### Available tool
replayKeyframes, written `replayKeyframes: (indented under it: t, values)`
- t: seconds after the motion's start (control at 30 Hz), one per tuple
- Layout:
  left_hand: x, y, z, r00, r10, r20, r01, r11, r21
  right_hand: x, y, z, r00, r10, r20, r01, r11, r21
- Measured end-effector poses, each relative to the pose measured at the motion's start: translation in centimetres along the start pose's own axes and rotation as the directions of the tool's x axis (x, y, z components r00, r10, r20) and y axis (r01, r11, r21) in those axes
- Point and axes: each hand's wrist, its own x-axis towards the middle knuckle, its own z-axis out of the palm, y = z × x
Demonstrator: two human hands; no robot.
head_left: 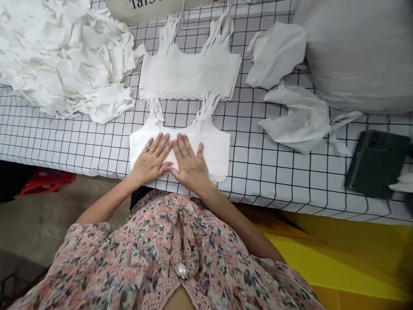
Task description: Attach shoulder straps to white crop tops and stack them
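Note:
Two stacks of white strappy crop tops lie flat on the table, one behind the other. On the nearer crop top stack [217,153], my left hand [152,158] and my right hand [190,165] rest palm down, side by side. Their fingers are stretched out and the thumbs touch or nearly touch. A ring sits on a left-hand finger. The straps of this stack point away from me and overlap the lower edge of the farther crop top stack [190,71]. Neither hand grips anything.
A large heap of white garments [71,56] covers the table's far left. To the right lie two crumpled white garments [277,54], a dark phone [377,163] and a big pale bag [358,51]. A checked cloth [87,148] covers the table. A red stool [47,180] stands below left.

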Motion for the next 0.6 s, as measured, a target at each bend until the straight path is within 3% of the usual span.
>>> replayKeyframes:
  t: [0.1, 0.17, 0.23, 0.33, 0.47, 0.6]
  values:
    - [-1.9, -1.1, -0.6, 0.994, -0.104, -0.012, 0.104, 0.994, 0.019, -2.1, 2.4, 0.5, 0.995, 0.087, -0.054, -0.086, 0.996, 0.021]
    - [-3.1, -1.6, -1.3, 0.989, -0.143, -0.044, 0.144, 0.990, 0.012, -3.0, 4.7, -0.3, 0.982, 0.126, -0.139, -0.119, 0.991, 0.060]
    - [-3.3, -1.6, -1.6, 0.987, -0.142, -0.073, 0.142, 0.990, -0.001, -1.6, 6.1, -2.1, 0.965, 0.135, -0.226, -0.109, 0.987, 0.121]
    - [-2.0, -0.8, -0.9, 0.986, -0.133, -0.102, 0.135, 0.991, 0.004, 5.1, 6.2, -5.4, 0.954, 0.076, -0.290, -0.018, 0.980, 0.199]
    - [-0.7, 0.2, 0.3, 0.977, -0.174, -0.121, 0.181, 0.982, 0.045, 15.7, 3.5, -7.6, 0.980, -0.068, -0.189, 0.122, 0.947, 0.295]
    - [-0.8, 0.7, 0.6, 0.972, -0.200, -0.121, 0.209, 0.976, 0.066, 20.3, 0.9, -7.1, 0.996, -0.088, -0.028, 0.093, 0.953, 0.290]
